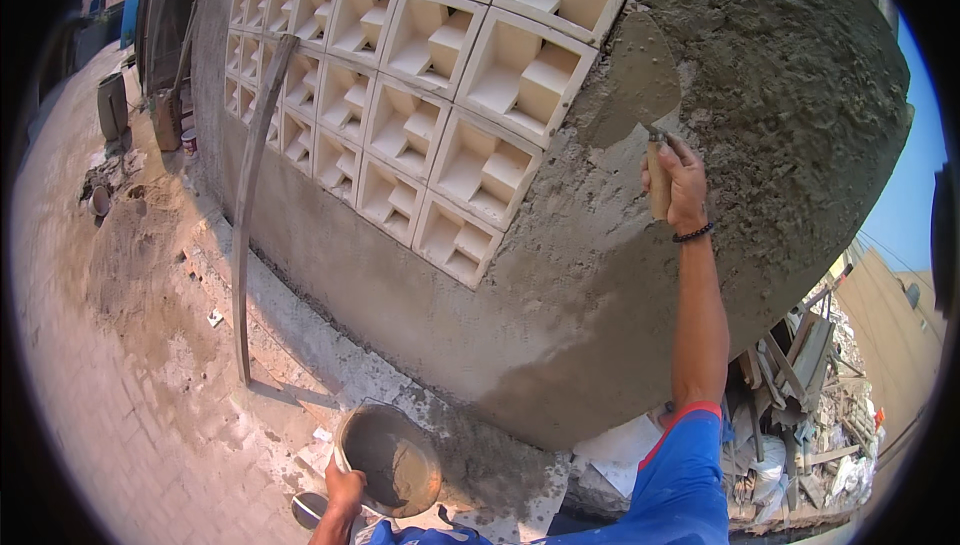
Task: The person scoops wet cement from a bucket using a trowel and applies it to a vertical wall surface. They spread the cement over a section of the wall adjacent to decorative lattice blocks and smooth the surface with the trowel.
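Note:
My right hand (683, 177) is wrapped around the wooden handle of a trowel (659, 192), raised against the wall beside the breeze blocks. Its grey blade blends into the mortar, so the outline is hard to make out. Rough, wet mortar (770, 75) covers the wall's right part, while a smoother damp band runs below the blocks. Low down, my left hand (345, 488) is closed on the near-left rim of a round bucket (431, 465). Grey mortar lies inside that bucket.
Cream breeze blocks (465, 235) fill the upper wall. A long wooden plank (243, 245) leans on them. Left lie a sand heap (135, 255) and a dark barrel (112, 107). Scrap wood and rubble (800, 365) are piled lower right. A small container (308, 509) stands beside the bucket.

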Action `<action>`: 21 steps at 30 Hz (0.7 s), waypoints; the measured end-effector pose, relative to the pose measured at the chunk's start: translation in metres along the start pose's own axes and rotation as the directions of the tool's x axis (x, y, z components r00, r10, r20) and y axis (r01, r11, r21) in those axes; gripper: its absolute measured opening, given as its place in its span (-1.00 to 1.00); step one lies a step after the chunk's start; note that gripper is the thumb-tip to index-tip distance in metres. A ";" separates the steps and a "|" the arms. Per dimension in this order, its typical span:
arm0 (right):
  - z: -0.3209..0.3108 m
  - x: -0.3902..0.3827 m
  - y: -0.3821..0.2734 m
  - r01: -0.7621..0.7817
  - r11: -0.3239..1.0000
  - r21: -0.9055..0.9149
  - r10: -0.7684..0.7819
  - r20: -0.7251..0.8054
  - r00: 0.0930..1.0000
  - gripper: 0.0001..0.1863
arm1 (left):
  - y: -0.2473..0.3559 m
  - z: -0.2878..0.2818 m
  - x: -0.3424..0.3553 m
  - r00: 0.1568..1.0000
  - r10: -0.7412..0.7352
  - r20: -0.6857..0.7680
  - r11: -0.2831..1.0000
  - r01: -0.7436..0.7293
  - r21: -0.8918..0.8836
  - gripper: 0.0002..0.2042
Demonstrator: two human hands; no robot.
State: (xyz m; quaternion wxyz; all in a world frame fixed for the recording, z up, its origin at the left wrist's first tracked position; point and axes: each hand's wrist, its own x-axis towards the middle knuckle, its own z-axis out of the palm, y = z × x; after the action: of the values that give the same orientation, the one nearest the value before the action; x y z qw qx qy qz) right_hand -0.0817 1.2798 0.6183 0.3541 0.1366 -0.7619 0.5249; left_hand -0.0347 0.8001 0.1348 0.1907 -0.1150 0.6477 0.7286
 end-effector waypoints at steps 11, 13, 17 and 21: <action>-0.004 -0.020 -0.028 -0.093 0.674 -0.733 -0.032 -0.155 0.987 -0.49 | -0.008 -0.018 0.006 0.999 0.004 -0.048 1.000 -0.005 -0.030 -0.34; 0.009 -0.029 -0.040 0.036 0.380 -0.924 0.065 0.065 0.996 -0.51 | -0.002 -0.016 0.006 0.999 0.006 -0.036 0.999 -0.008 -0.046 -0.34; 0.040 -0.028 -0.035 0.127 0.066 -0.990 0.088 0.133 0.987 -0.58 | -0.004 -0.018 0.014 0.999 -0.021 -0.028 0.999 0.022 0.034 -0.33; 0.056 0.006 -0.067 -0.041 0.034 -0.999 0.132 -0.036 0.991 -0.60 | 0.007 -0.018 0.006 0.999 -0.028 -0.028 1.000 0.029 0.004 -0.32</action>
State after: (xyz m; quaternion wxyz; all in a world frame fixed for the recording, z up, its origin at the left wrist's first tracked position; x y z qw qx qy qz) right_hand -0.0691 1.2026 0.6584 0.2923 -0.1756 -0.9305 -0.1338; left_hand -0.0440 0.7825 0.1362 0.1923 -0.1339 0.6501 0.7228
